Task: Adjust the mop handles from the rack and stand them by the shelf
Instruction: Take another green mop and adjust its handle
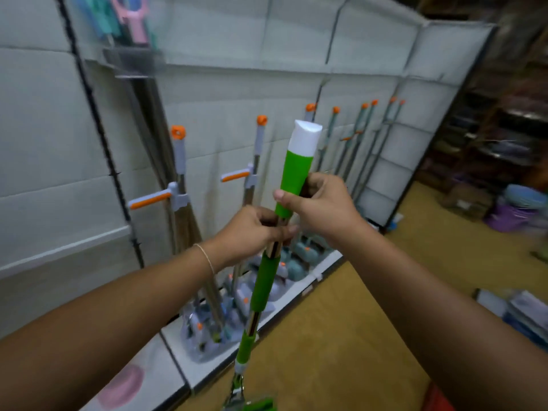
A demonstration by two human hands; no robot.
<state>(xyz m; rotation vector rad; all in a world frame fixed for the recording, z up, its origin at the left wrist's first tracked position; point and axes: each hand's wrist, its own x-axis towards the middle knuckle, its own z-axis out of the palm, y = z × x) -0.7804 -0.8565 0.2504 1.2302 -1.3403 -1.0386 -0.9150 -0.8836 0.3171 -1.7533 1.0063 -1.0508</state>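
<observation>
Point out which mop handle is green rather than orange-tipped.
The green mop handle with the white cap, gripped by both the left hand and right hand; the others stand by the shelf.

Green mop handle held upright: right hand gripping green grip, left hand pinching metal pole (orange-tipped mops behind).

A big white wall of panels stands at the back. The floor is yellow-brown. On the right, dark racks are full of blurry goods. A purple tub sits on the floor near them, with something blue on top. A pink round shape shows at the bottom left.
</observation>
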